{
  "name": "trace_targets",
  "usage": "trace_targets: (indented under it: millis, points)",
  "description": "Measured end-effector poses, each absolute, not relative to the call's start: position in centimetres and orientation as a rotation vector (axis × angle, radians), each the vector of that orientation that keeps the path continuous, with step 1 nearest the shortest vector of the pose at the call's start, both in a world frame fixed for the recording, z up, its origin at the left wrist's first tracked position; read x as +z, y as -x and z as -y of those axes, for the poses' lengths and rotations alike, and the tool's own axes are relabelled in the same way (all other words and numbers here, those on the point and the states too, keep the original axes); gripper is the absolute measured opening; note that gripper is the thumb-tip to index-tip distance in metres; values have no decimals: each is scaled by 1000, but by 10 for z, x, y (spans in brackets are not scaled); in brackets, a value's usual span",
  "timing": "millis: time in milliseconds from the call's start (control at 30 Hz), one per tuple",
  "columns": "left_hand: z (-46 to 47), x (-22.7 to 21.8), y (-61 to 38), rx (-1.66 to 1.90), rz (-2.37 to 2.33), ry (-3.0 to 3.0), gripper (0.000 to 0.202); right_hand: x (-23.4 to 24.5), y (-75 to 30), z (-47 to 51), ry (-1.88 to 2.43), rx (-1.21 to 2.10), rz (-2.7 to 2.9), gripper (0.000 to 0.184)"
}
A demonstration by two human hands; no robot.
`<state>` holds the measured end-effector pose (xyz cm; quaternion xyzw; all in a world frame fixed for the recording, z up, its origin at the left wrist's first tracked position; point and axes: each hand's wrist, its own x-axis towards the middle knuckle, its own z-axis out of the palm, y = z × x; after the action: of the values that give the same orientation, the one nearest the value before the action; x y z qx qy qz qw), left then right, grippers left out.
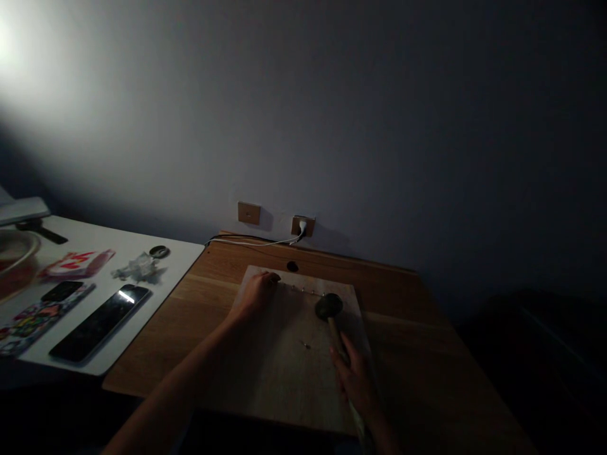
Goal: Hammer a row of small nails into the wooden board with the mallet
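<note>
A pale wooden board (284, 373) lies on a brown wooden desk (417, 354). A row of small nails (303, 290) stands near the board's far edge, and one loose nail (306, 345) lies mid-board. My left hand (258, 292) rests closed at the board's far left corner, fingers pinched by the first nail of the row. My right hand (356, 379) is wrapped round the wooden handle of a mallet, whose dark head (329, 306) sits over the right end of the nail row.
To the left, a white table (114, 249) carries a dark phone (100, 322), a patterned case (33, 319), a red-and-white packet (76, 263), crumpled wrap (137, 268) and a bowl (14, 253). Wall sockets (302, 225) with a white cable lie behind the desk.
</note>
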<state>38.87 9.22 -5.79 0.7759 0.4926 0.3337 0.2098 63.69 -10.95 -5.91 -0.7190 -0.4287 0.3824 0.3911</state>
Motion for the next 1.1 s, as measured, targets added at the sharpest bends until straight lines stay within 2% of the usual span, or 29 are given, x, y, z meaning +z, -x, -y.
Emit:
trace_targets:
  millis: [567,867,1100]
  points:
    - [-86,-60,-392,930,-1339,-2212,22,-56,-636,108,1773,843,1183,67]
    - [-86,-66,-390,987,-1325,-2148,28,-57,-634,101,1736,741,1219,69]
    - [-84,-63,-391,981,-1339,-2061,39,-36,-604,62,1682,838,1377,67]
